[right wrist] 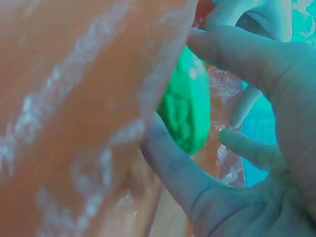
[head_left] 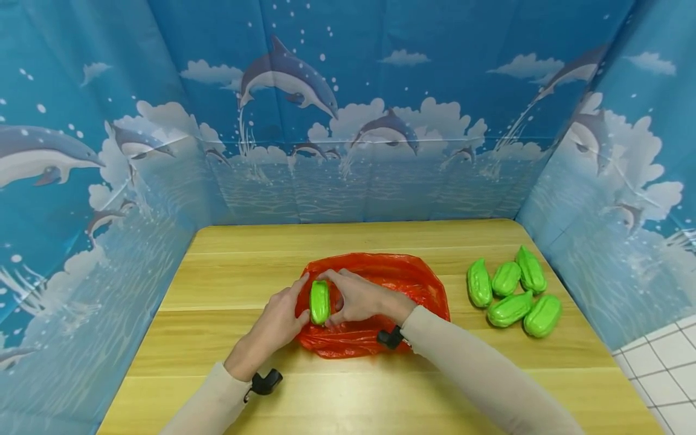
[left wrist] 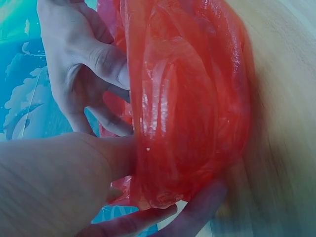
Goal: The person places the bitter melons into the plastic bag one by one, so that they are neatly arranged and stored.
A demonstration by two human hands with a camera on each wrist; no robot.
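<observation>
Red plastic bag [head_left: 348,349], mouth open, approx. midway btwn L & R edges of wood-look table [head_left: 228,272]. Glossy green piece [head_left: 319,302] inside rim at bag's L end, btwn both hands. L hand [head_left: 277,314]: pinching bag's L wall, thumb inside, fingers outside. R hand [head_left: 356,296]: thumb & index spread, curved abt both ends of same piece; can't tell if gripping it. Five more green ones [head_left: 508,309] clustered nr table's R edge, twd back R corner. Dolphin-print curtain [head_left: 326,181] behind back edge & along side edges. Pale sleeves [head_left: 457,353], blk wrist devices [head_left: 266,382] on both arms.
</observation>
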